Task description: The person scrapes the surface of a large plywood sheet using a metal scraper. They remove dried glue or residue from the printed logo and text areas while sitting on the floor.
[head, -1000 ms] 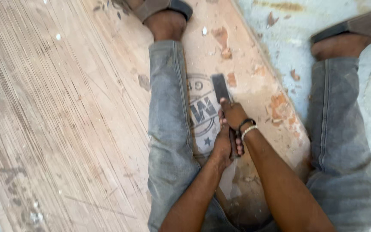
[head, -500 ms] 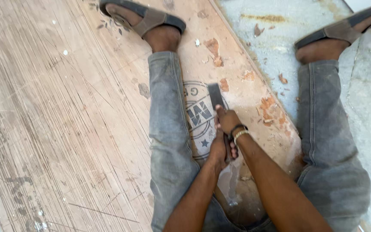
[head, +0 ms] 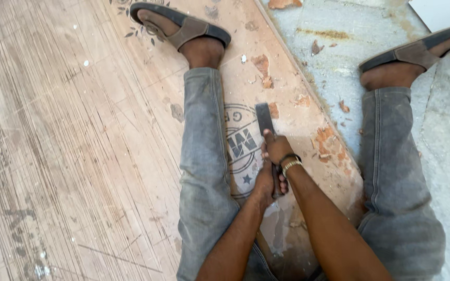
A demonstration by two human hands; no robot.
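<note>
While we sat on the plywood sheet (head: 79, 156), our right hand (head: 278, 148) and left hand (head: 267, 182) were wrapped tight around a flat chisel (head: 264, 118), its blade resting on the board between our legs.

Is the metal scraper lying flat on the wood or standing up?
Nearly flat. The scraper lies low along the wooden board, blade pointing away, with the right hand and the left hand wrapped around its handle.

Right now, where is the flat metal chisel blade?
In the head view, the chisel blade lies flat on the plywood sheet between the person's legs, just ahead of the right hand, beside the round stamp on the board.
</note>
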